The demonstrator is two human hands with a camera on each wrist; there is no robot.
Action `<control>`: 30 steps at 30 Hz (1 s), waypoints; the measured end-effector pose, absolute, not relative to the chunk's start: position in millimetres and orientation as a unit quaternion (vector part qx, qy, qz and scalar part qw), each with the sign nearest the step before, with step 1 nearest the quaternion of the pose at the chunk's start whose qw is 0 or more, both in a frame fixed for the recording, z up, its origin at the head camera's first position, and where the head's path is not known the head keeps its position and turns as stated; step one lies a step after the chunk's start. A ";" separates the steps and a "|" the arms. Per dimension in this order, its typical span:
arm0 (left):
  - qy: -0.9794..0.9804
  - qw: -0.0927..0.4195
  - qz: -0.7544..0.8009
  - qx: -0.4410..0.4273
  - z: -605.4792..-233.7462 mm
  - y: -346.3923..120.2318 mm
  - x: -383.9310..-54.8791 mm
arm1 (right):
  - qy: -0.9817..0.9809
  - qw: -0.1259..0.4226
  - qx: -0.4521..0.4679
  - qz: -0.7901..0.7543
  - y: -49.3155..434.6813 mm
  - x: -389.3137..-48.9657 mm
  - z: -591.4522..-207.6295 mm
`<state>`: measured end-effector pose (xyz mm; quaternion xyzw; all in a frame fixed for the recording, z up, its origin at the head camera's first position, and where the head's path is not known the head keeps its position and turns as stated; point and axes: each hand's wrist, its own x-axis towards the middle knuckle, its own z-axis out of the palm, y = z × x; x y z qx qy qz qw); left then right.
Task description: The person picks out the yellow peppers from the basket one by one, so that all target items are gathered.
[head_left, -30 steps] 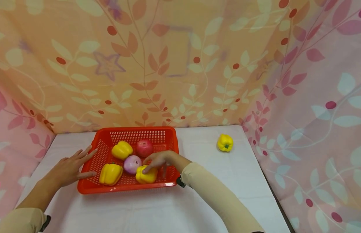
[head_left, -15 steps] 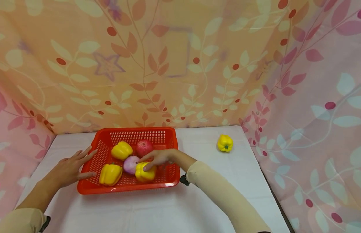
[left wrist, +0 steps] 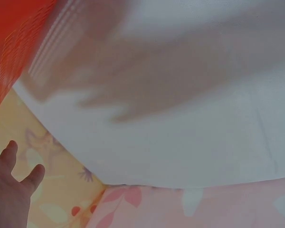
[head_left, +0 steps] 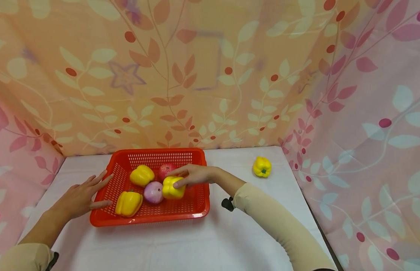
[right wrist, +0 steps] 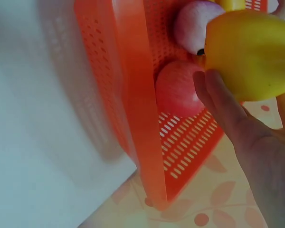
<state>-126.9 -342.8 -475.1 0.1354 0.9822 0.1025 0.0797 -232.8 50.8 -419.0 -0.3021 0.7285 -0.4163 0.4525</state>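
My right hand [head_left: 194, 175] grips a yellow bell pepper [head_left: 172, 189], thumb on its near side, over the right part of a red plastic basket [head_left: 155, 219]. In the right wrist view this pepper [right wrist: 251, 54] is raised above the basket's contents. Below and beside it lie a purple-and-white, onion-like ball [head_left: 153, 192] and a round red fruit [head_left: 166, 170], partly hidden by my right hand. Two more yellow bell peppers, one at the back [head_left: 142, 175] and one in front [head_left: 129, 204], sit in the basket's left half. With fingers spread, my left hand [head_left: 79, 195] is at the basket's left rim.
Another yellow bell pepper [head_left: 262, 166] lies on the white-covered table [head_left: 250, 203], right of the basket. Floral cloth [head_left: 203, 94] hangs behind the table and along both sides.
The right hand has lifted the yellow bell pepper from the basket's front right, up and slightly rightward. The left hand has stayed at the rim.
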 end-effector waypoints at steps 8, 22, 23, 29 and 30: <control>0.982 0.080 0.103 0.135 -475.9 -342.4 -126.5 | 0.745 0.398 -0.302 -0.441 70.0 -235.0 -410.7; 0.982 0.083 0.104 0.132 -477.2 -343.2 -126.2 | 0.841 0.174 -0.259 -0.443 124.9 -257.4 -422.3; 0.982 0.083 0.104 0.132 -477.3 -343.3 -126.3 | 0.844 0.158 -0.252 -0.446 129.2 -258.6 -424.2; 0.983 0.077 0.103 0.134 -477.8 -343.6 -126.4 | 0.857 0.100 -0.235 -0.447 152.7 -265.7 -437.7; 0.983 0.078 0.102 0.134 -477.8 -343.4 -126.3 | 0.859 0.094 -0.236 -0.444 156.7 -266.6 -440.7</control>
